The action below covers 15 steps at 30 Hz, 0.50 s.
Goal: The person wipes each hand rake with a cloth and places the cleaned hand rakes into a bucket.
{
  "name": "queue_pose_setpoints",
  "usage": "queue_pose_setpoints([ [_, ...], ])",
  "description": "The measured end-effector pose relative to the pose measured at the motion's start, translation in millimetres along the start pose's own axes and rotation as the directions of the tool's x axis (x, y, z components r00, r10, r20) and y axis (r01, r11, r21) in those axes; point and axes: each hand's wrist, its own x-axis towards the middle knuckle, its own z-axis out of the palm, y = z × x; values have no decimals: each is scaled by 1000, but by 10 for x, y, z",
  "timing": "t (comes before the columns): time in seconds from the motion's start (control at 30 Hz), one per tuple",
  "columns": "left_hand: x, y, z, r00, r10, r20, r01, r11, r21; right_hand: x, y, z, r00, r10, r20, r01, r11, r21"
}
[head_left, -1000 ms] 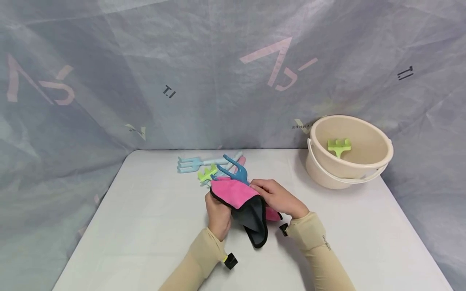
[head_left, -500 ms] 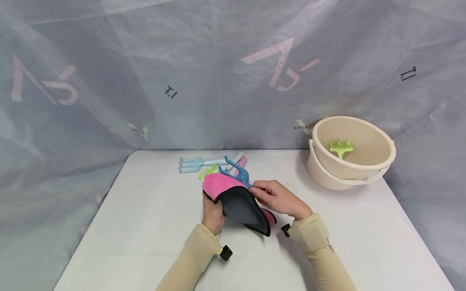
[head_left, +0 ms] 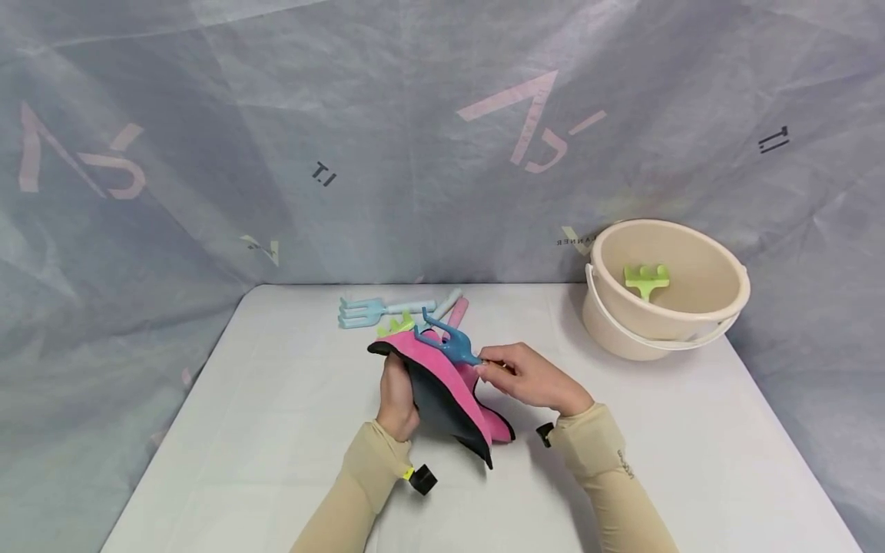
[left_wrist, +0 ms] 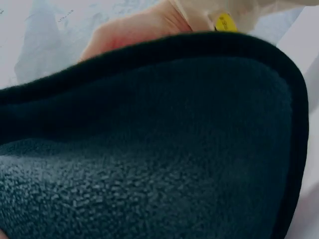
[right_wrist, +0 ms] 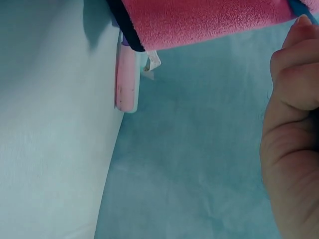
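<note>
My left hand [head_left: 399, 399] grips a cloth [head_left: 452, 380], pink on one side and dark grey on the other, with black edging. Its grey side [left_wrist: 199, 144] fills most of the left wrist view and hides the fingers. My right hand [head_left: 531, 378] pinches the handle end of a blue hand rake [head_left: 458, 348], whose curved prongs point to the far left. The rake lies against the pink side of the cloth. In the right wrist view the curled right hand [right_wrist: 294, 109] is beside the cloth's pink pile [right_wrist: 209, 20].
Beyond the cloth lie a light blue rake [head_left: 362, 312], a partly covered green rake [head_left: 396, 326] and a pink handle [head_left: 457, 311]. A cream bucket [head_left: 625, 338] with a white handle stands at the back right, a green rake [head_left: 646, 281] inside it. Grey fabric [head_left: 387, 192] hangs behind the white table [head_left: 276, 430].
The left hand has moved slightly left and turned the cloth, so more pink faces up under the blue rake. The rake's prongs have dropped a little nearer; the right hand has barely moved.
</note>
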Motion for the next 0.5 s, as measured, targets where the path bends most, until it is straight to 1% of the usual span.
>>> queue_pose_setpoints([
  [0.07, 1, 7, -11, 999, -50, 8, 50, 998, -29, -11, -4, -12, 1000, -6, 15, 7, 1000, -11],
  [0.13, 24, 28, -55, 995, -94, 14, 95, 994, -61, -24, -7, -29, 999, -14, 41, 14, 1000, -14],
  [0.17, 46, 45, -85, 994, -113, 6, 113, 990, -81, -30, -7, -35, 999, -16, 52, 17, 1000, -17],
  [0.23, 99, 91, -142, 993, -118, 6, 117, 983, -141, -34, -3, -40, 998, -16, 61, 18, 1000, -25],
  [0.27, 121, 116, -161, 995, -103, -3, 102, 982, -160, -35, 3, -42, 998, -11, 59, 13, 1000, -26],
  [0.33, 154, 147, -178, 999, -52, -4, 50, 983, -174, -33, 4, -47, 999, 0, 32, 1, 999, -32],
  [0.37, 158, 156, -166, 1000, -25, -10, 23, 983, -180, -30, 8, -47, 1000, 6, 9, -6, 999, -39],
  [0.43, 146, 152, -131, 1000, 31, 0, -30, 983, -179, -24, 12, -52, 999, 18, -43, -20, 999, -50],
  [0.5, 128, 124, -102, 998, 67, 2, -66, 985, -162, -18, 16, -55, 995, 27, -100, -33, 998, -58],
])
